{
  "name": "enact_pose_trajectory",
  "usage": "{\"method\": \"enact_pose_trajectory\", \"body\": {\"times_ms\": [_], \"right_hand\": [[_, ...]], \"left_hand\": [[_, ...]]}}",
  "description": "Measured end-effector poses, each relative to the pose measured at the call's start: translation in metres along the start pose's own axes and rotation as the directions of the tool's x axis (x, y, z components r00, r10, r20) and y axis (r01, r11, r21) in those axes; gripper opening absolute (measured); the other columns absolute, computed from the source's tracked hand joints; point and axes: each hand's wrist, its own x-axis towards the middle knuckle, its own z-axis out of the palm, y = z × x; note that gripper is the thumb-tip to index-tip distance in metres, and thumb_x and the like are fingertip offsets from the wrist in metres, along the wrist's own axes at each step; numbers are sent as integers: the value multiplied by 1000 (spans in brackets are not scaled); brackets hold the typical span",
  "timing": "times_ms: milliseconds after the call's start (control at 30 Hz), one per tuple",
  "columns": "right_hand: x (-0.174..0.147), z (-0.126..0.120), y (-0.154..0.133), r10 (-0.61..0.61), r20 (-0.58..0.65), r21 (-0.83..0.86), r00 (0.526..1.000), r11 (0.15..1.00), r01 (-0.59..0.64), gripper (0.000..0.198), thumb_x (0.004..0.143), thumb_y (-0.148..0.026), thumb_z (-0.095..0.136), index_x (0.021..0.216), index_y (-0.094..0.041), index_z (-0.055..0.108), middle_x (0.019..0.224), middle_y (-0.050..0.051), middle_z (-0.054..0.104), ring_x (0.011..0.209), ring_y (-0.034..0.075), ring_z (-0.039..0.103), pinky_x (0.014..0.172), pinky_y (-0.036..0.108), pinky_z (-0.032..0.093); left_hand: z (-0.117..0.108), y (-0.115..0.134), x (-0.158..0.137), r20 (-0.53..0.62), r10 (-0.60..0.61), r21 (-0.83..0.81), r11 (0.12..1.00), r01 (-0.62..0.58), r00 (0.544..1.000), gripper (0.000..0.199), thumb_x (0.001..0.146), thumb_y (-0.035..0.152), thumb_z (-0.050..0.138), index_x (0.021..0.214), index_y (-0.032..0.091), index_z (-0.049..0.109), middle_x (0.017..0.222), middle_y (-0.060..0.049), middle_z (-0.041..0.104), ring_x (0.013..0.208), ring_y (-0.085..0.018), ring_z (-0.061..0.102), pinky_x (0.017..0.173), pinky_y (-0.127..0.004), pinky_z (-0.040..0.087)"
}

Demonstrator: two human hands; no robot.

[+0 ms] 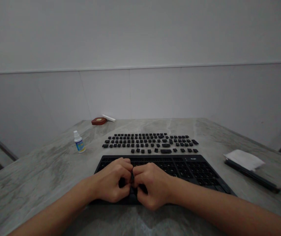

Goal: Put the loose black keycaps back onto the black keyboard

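A black keyboard (194,166) lies on the table in front of me, many of its key positions bare of caps. Over its lower left middle, my left hand (117,180) and my right hand (152,185) meet with their fingertips almost touching. Both are curled into a pinch, thumbs low against the near rows of the board. Whatever the fingertips grip is hidden between them. Beyond the keyboard, loose black keycaps (166,151) are laid out in rows that follow a keyboard's layout.
To the left stands a small white bottle (79,143) with a blue label. A reddish-brown case (98,121) and a white strip (109,118) sit at the back. On the right, a black pen-like tool (252,175) lies against a folded white cloth or paper (245,159). A wall (140,93) borders the table's far side.
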Motion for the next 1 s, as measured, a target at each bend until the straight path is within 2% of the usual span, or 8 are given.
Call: {"method": "enact_pose_trajectory", "body": {"times_ms": [200,333,433,500,600,700,833,1000], "right_hand": [[-3,-2,0,-11,-14,-22,1000,1000,10,16,63,-15,51,69,-17,66,66,2,61,55,14,55,49,24,41],[-5,0,1,-25,-57,-3,998,1000,25,19,65,-15,50,72,-17,68,68,3,63,56,14,56,51,24,43],[-7,1,0,-13,-81,3,997,1000,13,21,66,-14,52,74,-16,71,69,3,65,57,15,58,52,24,45],[-5,-1,1,17,-91,-2,996,1000,-18,22,67,-13,53,77,-16,72,72,4,68,60,15,61,56,24,48],[6,-14,11,179,-95,-116,979,975,-189,22,73,-10,56,83,-16,75,80,5,73,71,17,67,68,25,52],[26,-31,34,350,-77,-297,934,886,-357,21,77,-10,61,87,-18,78,86,6,76,80,21,69,78,31,52],[50,-38,67,354,-56,-354,933,867,-350,15,83,-14,64,86,-18,79,91,8,76,86,22,69,81,31,50],[54,-17,81,351,-79,-378,933,856,-354,16,92,-23,63,92,-19,78,98,8,75,97,22,64,84,31,48]], "left_hand": [[2,-3,-5,-67,16,-48,999,-19,998,19,81,16,50,66,18,61,68,-5,61,69,-19,54,67,-33,45],[4,-6,-8,-88,-11,15,1000,13,996,21,86,14,50,70,17,63,71,-5,60,72,-18,55,68,-32,46],[6,-14,-10,-153,-106,91,989,120,983,21,90,14,50,75,17,63,79,-5,62,79,-19,58,75,-33,49],[9,-22,-12,-222,-198,150,960,235,955,18,90,13,49,88,18,66,93,-7,64,90,-21,60,84,-36,51],[14,-32,-14,-306,-291,249,895,371,907,24,87,12,52,106,18,66,109,-9,62,104,-26,59,95,-44,49],[17,-36,-15,-277,-342,302,856,420,898,28,87,12,51,111,19,64,114,-10,61,107,-28,58,96,-49,47],[14,-34,-16,-228,-344,310,861,403,911,28,89,13,48,113,17,62,116,-11,60,108,-28,58,97,-51,47],[9,-33,-17,-186,-325,307,877,369,927,30,91,14,48,116,19,62,119,-10,60,111,-27,58,99,-49,47]]}}
